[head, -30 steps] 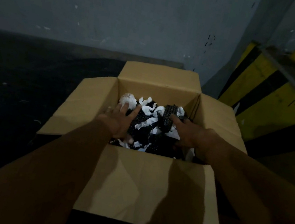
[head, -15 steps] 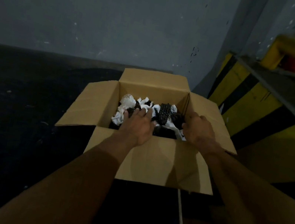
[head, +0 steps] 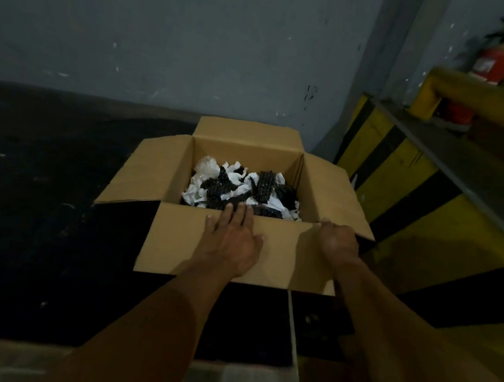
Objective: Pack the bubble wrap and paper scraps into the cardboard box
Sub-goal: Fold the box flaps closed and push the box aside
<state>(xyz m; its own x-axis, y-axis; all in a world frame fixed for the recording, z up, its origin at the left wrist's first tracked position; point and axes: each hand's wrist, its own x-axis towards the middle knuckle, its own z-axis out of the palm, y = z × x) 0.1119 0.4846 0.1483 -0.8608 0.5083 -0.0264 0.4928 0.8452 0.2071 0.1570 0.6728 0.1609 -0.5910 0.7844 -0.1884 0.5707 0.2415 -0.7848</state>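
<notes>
An open cardboard box (head: 288,163) stands on a dark surface with all its flaps spread outward. Inside lie white crumpled paper scraps (head: 206,168) mixed with black bubble wrap pieces (head: 264,186). My left hand (head: 230,240) rests flat on the near flap, fingers straight and reaching over the fold toward the contents. My right hand (head: 337,241) curls its fingers over the box's near right corner, where the near flap meets the right flap.
A yellow and black striped barrier (head: 410,190) runs along the right side of the box. A red fire extinguisher (head: 495,61) stands behind it. A grey wall (head: 171,27) is behind the box. The dark surface (head: 25,203) ends at a pale edge near me.
Both hands have come out of the box: the left now lies on the near flap, the right has moved to the near right corner. The view has pulled back.
</notes>
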